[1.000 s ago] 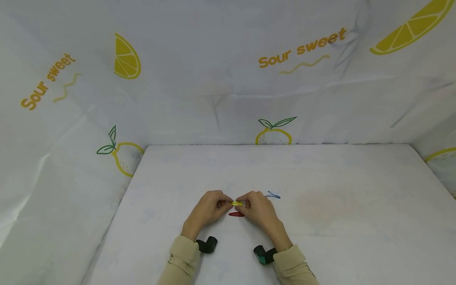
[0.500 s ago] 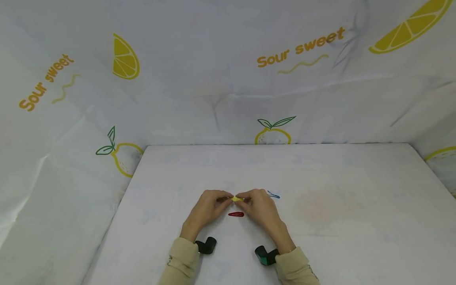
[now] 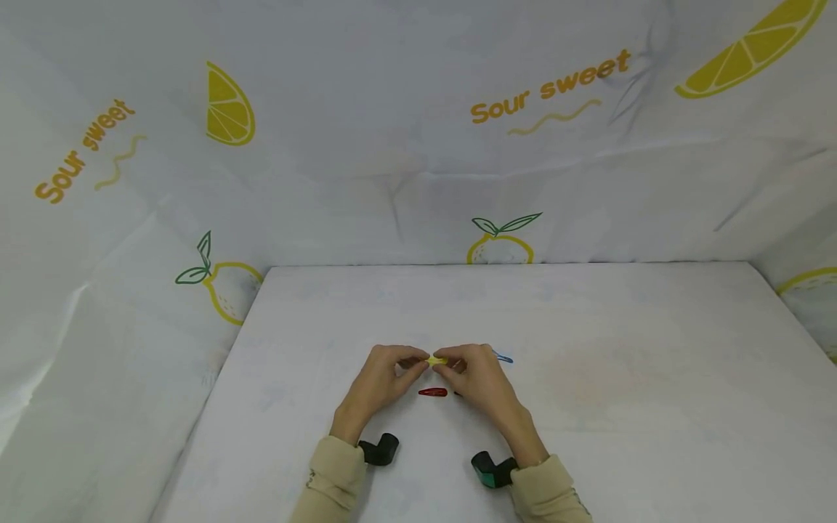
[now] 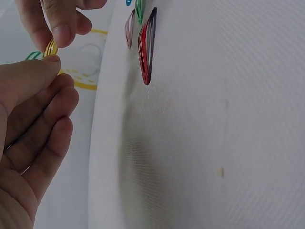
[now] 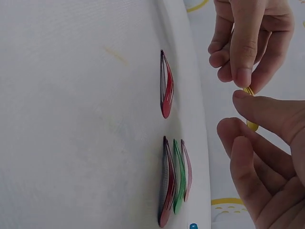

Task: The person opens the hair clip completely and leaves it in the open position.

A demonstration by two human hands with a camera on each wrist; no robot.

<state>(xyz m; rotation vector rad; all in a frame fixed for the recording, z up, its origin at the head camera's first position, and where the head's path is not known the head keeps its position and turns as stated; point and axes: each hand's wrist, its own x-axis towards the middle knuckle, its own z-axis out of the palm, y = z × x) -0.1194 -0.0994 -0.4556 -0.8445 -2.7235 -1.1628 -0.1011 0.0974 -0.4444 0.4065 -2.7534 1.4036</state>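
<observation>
One yellow clip (image 3: 437, 360) is pinched by both the left hand (image 3: 381, 376) and the right hand (image 3: 477, 378), beyond the bright red clip (image 3: 433, 392) and raised above the tabletop (image 3: 628, 319); compared with one second ago, it has moved farther from the bright red clip, so I judge it is handled in the air

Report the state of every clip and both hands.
Yellow clip: held above the table; open or snapped, cannot tell.
Left hand: pinching that clip.
Right hand: pinching it too.
Red clip: lying loose on the table.
Dark red clip: lying loose.
Green clip: lying loose.
Pink clip: lying loose.
Blue clip: lying, partly hidden in head view.
</observation>
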